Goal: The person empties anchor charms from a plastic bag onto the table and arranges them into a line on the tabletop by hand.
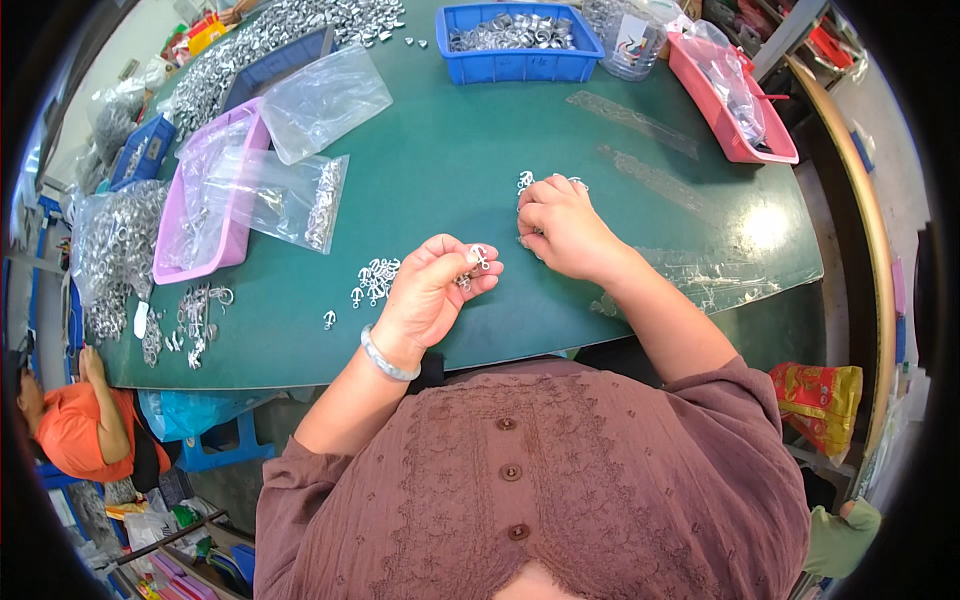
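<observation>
My left hand point(425, 295) is closed, palm turned up, with silver anchor charms point(479, 257) pinched at the thumb and lying on the curled fingers. To its left, a small pile of the same anchor charms point(376, 279) lies on the green table point(450, 170), with a single one point(330, 319) apart from it. Farther right, my right hand point(565, 228) is closed with its fingertips down at the tabletop. More anchor charms point(526, 181) show just beyond its knuckles. Whatever its fingers hold is hidden.
Pink tray point(235, 245), zip bags point(325, 100) and metal parts point(195, 320) lie left. A blue bin point(520, 65) of metal pieces, a clear jar point(633, 50) and a red tray point(735, 140) stand at the back. A person in orange point(85, 430) is at far left.
</observation>
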Demonstrator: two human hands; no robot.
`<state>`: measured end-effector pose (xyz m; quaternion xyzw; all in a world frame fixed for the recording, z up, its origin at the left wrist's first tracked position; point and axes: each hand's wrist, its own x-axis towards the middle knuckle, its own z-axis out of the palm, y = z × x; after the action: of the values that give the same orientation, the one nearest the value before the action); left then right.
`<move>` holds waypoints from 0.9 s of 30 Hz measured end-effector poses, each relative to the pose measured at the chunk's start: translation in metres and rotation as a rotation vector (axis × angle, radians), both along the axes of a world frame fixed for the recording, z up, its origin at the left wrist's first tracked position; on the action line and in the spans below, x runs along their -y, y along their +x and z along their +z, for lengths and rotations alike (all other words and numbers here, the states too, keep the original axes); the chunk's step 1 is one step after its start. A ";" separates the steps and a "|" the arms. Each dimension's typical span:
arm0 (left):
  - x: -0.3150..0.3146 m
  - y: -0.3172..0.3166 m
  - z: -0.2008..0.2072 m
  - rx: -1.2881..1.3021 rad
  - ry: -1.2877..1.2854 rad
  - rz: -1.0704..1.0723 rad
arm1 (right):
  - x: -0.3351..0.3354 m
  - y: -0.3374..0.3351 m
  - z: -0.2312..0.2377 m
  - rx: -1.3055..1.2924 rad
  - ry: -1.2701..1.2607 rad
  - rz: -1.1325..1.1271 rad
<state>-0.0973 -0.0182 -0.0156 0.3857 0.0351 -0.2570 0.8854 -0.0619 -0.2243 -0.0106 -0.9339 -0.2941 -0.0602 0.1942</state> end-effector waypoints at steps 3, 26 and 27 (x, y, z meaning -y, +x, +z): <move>-0.001 -0.001 0.001 -0.002 0.008 0.011 | 0.000 -0.001 0.005 -0.037 0.187 0.022; 0.002 -0.004 0.007 -0.041 0.080 -0.124 | -0.019 -0.021 0.015 -0.830 1.049 -0.011; 0.002 -0.004 0.008 -0.047 0.078 -0.123 | -0.020 -0.022 0.015 -0.786 1.054 0.023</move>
<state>-0.1010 -0.0201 -0.0076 0.4152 0.0421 -0.3184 0.8512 -0.0837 -0.2039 0.0041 -0.6629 -0.1424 0.1516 0.7192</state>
